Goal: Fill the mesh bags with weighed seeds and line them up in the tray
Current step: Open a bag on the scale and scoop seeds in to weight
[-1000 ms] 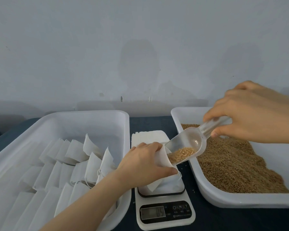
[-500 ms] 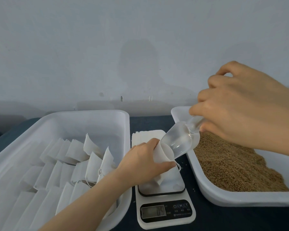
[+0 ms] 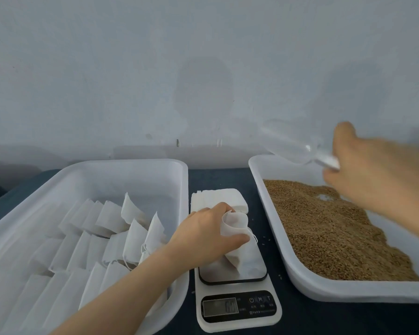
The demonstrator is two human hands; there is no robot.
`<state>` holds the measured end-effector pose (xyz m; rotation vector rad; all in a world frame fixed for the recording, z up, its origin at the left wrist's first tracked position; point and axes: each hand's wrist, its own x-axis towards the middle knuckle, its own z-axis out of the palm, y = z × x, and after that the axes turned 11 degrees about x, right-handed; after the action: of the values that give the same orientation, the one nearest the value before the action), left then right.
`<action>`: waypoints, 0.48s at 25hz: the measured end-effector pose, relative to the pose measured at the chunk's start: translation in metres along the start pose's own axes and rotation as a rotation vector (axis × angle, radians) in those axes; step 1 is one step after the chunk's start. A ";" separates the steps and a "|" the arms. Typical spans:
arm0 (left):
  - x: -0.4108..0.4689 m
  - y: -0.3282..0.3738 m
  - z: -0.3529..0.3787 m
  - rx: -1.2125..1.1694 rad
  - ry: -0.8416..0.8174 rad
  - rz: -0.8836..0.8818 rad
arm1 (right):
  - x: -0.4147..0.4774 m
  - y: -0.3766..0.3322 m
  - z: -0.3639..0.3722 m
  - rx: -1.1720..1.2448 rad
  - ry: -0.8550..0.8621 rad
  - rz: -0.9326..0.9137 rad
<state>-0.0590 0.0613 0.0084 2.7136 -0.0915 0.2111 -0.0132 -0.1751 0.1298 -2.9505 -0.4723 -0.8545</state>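
Head view: my left fingers (image 3: 236, 238) clamp the mesh bag (image 3: 236, 222), scale (image 3: 237, 310) beneath; right fingers (image 3: 335, 177) grip the scoop (image 3: 290, 143) above seeds (image 3: 324, 233).

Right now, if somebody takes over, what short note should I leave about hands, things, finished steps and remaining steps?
Left hand grips an open bag standing on the scale; the display is too blurred to read.
Right hand holds the clear scoop, apparently empty, above the seed tray.
Done: rows of bags lie in the left tray.
Left: check this bag's weight, place it in the row, then fill more from the stack of empty bags.
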 end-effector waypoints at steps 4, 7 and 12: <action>0.000 -0.002 0.001 0.003 -0.002 0.002 | -0.016 0.006 0.090 0.177 -0.403 0.309; 0.000 -0.002 0.002 0.004 -0.005 0.007 | -0.020 0.010 0.121 0.204 -0.431 0.367; 0.002 -0.003 0.003 0.027 -0.016 -0.001 | -0.022 0.002 0.130 0.122 -0.436 0.292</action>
<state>-0.0566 0.0629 0.0045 2.7427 -0.0931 0.1921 0.0366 -0.1685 0.0080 -2.9758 -0.0891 -0.1464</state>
